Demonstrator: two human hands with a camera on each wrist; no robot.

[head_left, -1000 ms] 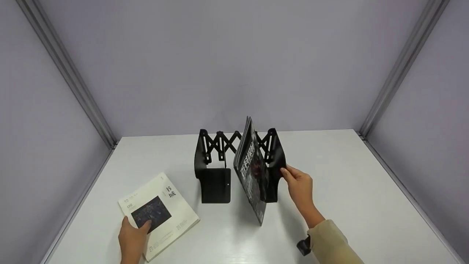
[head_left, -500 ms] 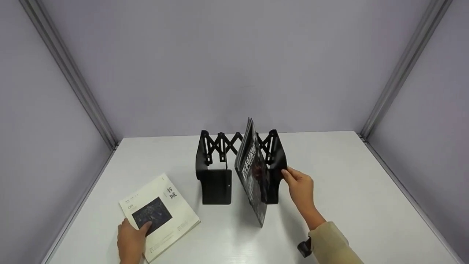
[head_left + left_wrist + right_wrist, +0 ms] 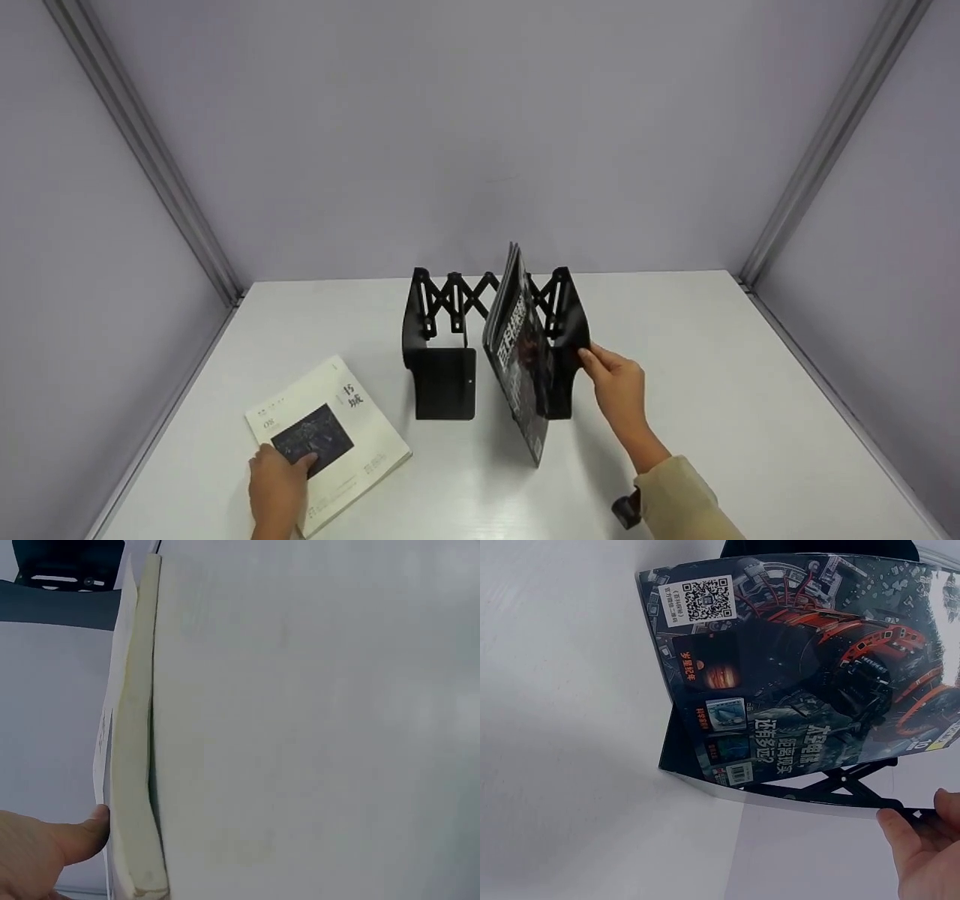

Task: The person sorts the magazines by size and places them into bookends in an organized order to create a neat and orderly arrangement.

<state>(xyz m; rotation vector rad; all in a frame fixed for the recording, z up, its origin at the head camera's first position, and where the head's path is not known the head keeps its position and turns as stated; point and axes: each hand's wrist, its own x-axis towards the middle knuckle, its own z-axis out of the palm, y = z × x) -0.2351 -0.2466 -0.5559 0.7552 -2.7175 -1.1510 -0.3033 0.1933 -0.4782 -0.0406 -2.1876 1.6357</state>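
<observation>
A black expanding book stand (image 3: 444,352) sits mid-table with a dark magazine (image 3: 523,360) upright in it, leaning against its right end plate. My right hand (image 3: 616,384) lies against the outer side of that plate with straight fingers, the thumb on its front edge. The right wrist view shows the magazine's cover (image 3: 802,667), the stand's scissor bar (image 3: 840,787) below it, and a fingertip (image 3: 900,829) touching the bar. A white book (image 3: 352,442) lies flat at the front left. My left hand (image 3: 279,484) rests on its cover; the thumb (image 3: 79,836) meets the book's edge (image 3: 139,742).
The white table (image 3: 712,375) is enclosed by grey walls at the back and both sides, with metal corner posts (image 3: 142,157). The stand's left section holds nothing. A dark wrist strap (image 3: 626,511) shows under my right sleeve.
Almost nothing: my left hand has slid a little further onto the white book's cover. My right hand, the stand and the magazine stay as they were.
</observation>
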